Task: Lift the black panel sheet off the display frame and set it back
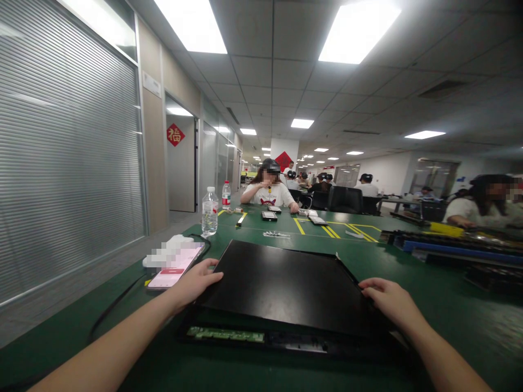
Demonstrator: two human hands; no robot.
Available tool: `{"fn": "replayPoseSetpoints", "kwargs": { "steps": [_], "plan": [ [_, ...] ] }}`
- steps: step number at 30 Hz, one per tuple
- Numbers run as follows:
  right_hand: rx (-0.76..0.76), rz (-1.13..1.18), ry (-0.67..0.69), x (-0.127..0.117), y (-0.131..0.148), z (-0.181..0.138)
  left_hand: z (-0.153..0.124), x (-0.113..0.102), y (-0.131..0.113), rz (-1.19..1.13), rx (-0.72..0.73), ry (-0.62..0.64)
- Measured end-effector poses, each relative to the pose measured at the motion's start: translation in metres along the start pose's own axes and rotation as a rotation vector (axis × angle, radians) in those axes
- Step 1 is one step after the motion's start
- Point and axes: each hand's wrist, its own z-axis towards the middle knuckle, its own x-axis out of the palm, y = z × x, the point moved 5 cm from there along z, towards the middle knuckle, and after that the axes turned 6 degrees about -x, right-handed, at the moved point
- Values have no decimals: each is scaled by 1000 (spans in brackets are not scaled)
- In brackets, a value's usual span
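Observation:
A flat black panel (281,283) lies on the green table (449,305) in front of me, over a black frame whose near edge shows a green circuit strip (224,334). My left hand (196,280) grips the panel's left edge, fingers curled over it. On the panel's right edge rests my right hand (388,299), its fingers closed round the rim.
A phone with a lit screen (175,265) lies left of the panel, with a black cable (110,310) running past it. Two water bottles (210,211) stand farther back. Other people sit at the far end and at the right, with long parts (449,242) there.

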Motion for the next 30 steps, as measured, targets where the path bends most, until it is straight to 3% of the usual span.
{"fn": "replayPoseSetpoints", "kwargs": {
  "steps": [30],
  "plan": [
    [-16,13,-6,-1,-3,2,0,1,0,-21,-13,-5]
  ]
}}
